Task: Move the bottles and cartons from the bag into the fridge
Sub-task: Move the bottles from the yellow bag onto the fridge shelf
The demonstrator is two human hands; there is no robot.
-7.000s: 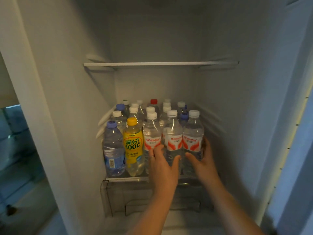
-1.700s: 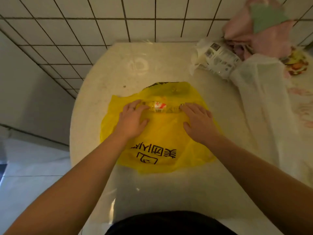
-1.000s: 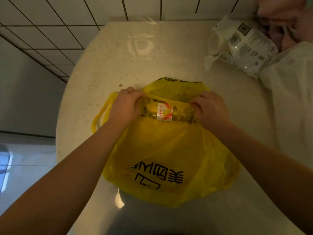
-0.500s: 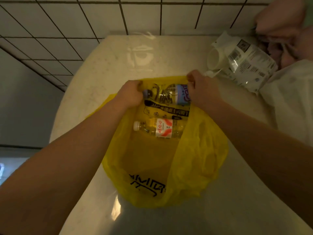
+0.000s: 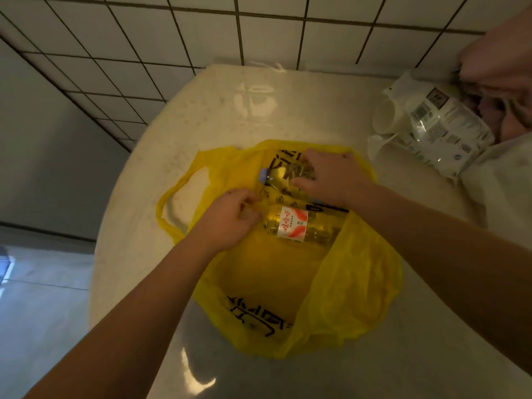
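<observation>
**A:** What is hidden from us here?

**B:** The cap end of the red-labelled bottle [image 5: 292, 224]. Our left hand [image 5: 230, 220] covers it, fingers curled around the neck. The blue-capped bottle [image 5: 273, 177] shows only its cap and shoulder. Our right hand [image 5: 331, 177] lies over the rest, thumb below and fingers wrapped across the body, so we cannot read its label.

**A:** Where do the two lie?

**B:** On their sides inside the open yellow bag [image 5: 354, 283], just above the frame's centre. The blue-capped one is farther up, with a fold of printed plastic between them. We cannot tell whether more sits deeper in the bag.

**A:** So we count?

**B:** Two bottles, one bag and two hands, each hand clamped on its own bottle.

**A:** And around that?

**B:** The bag rests on a pale round table [image 5: 201, 110]. At upper right one sleeve of paper cups [image 5: 437, 131] lies on its side in clear wrap. Beside it is a pink cloth [image 5: 503, 53], cut off by the frame's edge. A tiled wall [image 5: 201, 30] runs along the top.
</observation>
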